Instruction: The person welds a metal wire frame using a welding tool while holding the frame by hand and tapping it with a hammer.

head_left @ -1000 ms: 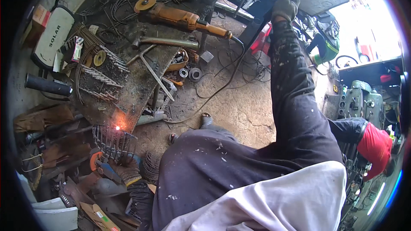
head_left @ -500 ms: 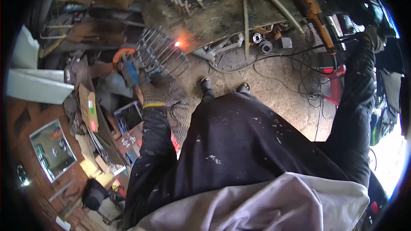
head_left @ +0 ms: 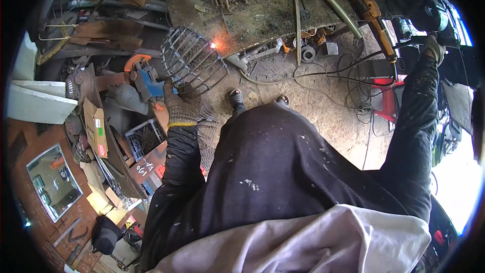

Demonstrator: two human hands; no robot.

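Observation:
My left hand (head_left: 181, 107), in a dark knit work glove with a yellow cuff, is closed on the lower edge of a metal-bar basket (head_left: 188, 59). The curved rods of this basket lean against the front edge of the workbench (head_left: 252, 26). On its right side a small spot glows white and orange, with reddish light on the bench beside it. Far out to the right, my gloved right hand (head_left: 433, 51) is raised beside a dark machine (head_left: 429, 23). Its fingers look bent, but what they hold, if anything, is too dark to make out.
A hammer (head_left: 336, 7), a T-shaped metal bar (head_left: 297, 23) and several rods lie on the bench. A long orange tool (head_left: 371, 12) slants down at right. Cables (head_left: 353, 102) trail over the floor near a red machine (head_left: 388, 102). A blue vise-like tool (head_left: 147, 90) stands left.
The view has shifted slightly. The basket shows more broadly and my left hand sits a little lower against it. The orange glow on the bench has shrunk. My right hand stays at the far right.

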